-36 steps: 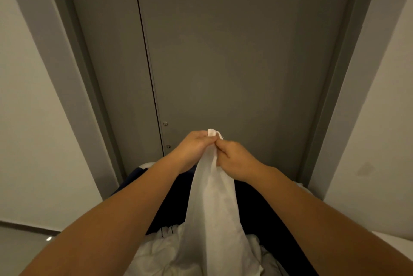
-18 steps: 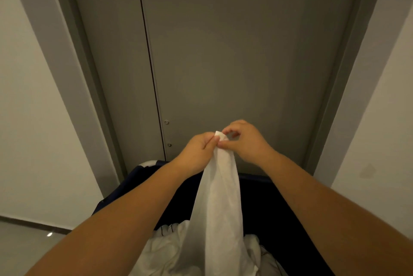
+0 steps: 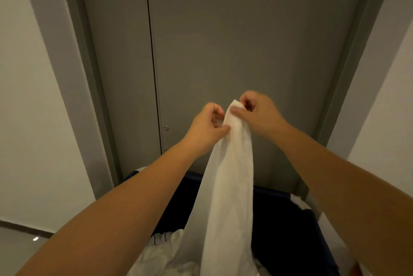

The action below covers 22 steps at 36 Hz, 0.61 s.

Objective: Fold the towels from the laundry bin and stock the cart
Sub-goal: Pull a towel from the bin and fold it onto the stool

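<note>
Far: door (image 3: 234, 41) blocks passage beyond bin (image 3: 272, 189).
Centre: hanging towel (image 3: 230, 186) splits bin opening.
Right of towel: dark interior free.
Near left: linen (image 3: 161, 253) heaped.

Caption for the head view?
Left hand and right hand pinch the top of a white towel hanging over the dark laundry bin, facing a grey door.

The towel (image 3: 228, 186) runs off the bottom edge (its lower end unseen), hiding much of the laundry bin (image 3: 290, 231).
</note>
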Each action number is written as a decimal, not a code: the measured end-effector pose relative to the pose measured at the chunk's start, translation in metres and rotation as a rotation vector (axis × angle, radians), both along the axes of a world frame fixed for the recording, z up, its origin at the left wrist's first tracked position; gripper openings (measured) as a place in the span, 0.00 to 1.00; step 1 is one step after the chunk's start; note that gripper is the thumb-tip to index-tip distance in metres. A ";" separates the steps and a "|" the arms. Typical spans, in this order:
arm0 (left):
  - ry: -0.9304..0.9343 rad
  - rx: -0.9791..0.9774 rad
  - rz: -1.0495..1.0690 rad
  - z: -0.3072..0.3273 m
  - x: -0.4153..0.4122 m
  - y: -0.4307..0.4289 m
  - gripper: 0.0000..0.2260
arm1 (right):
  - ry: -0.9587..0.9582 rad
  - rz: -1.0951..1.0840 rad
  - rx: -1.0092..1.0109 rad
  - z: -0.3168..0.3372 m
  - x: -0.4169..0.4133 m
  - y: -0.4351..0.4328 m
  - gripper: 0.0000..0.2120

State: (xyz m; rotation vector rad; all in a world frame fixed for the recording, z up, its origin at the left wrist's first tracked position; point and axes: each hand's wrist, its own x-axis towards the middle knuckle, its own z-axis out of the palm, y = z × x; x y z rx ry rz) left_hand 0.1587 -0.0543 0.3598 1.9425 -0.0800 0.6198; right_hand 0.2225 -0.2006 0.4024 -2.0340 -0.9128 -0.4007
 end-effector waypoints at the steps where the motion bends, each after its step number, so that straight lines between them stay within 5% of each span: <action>1: 0.012 0.038 -0.009 0.002 0.001 -0.003 0.09 | -0.038 -0.019 0.015 0.010 0.001 0.000 0.11; 9: 0.126 -0.048 -0.137 0.006 0.005 -0.010 0.03 | -0.188 -0.111 0.049 0.062 0.010 -0.015 0.09; 15: 0.250 0.004 -0.105 -0.008 0.008 -0.002 0.09 | -0.162 -0.198 0.020 0.048 0.020 -0.032 0.10; 22: 0.098 -0.037 -0.045 0.011 0.012 0.008 0.09 | -0.081 -0.283 0.085 0.040 0.027 -0.046 0.11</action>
